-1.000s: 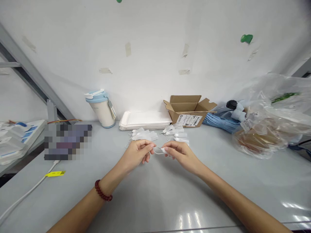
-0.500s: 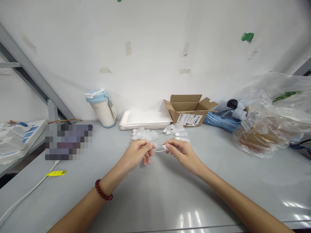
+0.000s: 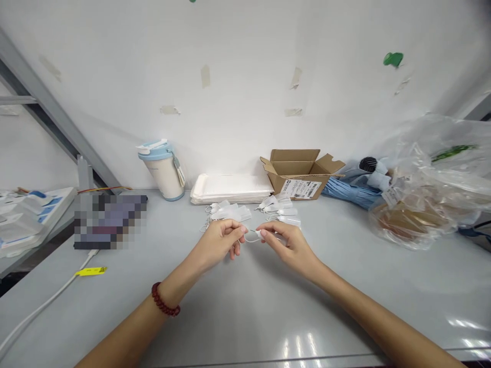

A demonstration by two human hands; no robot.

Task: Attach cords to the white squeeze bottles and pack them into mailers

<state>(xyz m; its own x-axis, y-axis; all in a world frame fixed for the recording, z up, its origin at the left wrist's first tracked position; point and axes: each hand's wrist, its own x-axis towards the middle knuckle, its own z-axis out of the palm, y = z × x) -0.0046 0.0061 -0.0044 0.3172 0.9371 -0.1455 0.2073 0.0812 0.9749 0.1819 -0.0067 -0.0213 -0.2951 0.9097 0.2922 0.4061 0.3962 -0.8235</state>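
Note:
Over the middle of the table, my right hand (image 3: 287, 243) pinches a small white cap-like piece (image 3: 258, 233) between thumb and forefinger. A thin dark pin sticks out of this piece toward the left. My left hand (image 3: 224, 240) faces it with thumb and forefinger pressed together; whatever lies in that pinch is too small to make out. A thin white cord (image 3: 252, 240) curves between the two hands' fingertips. Just beyond them lie two groups of small translucent plastic bottles, a left group (image 3: 240, 212) with white loops and a right group (image 3: 283, 206).
Behind stand a white and blue tumbler (image 3: 163, 176), a stack of white padded envelopes (image 3: 233, 188) and an open cardboard box (image 3: 301, 186). To the right are blue cloth (image 3: 351, 191) and a clear plastic bag (image 3: 418, 204). A blurred-out item (image 3: 115, 225) with a white cable (image 3: 49, 301) lies left.
The gap between my hands has narrowed slightly, and the pin's tip is now closer to my left fingertips. The cord between them bends more. The whole view has shifted a little.

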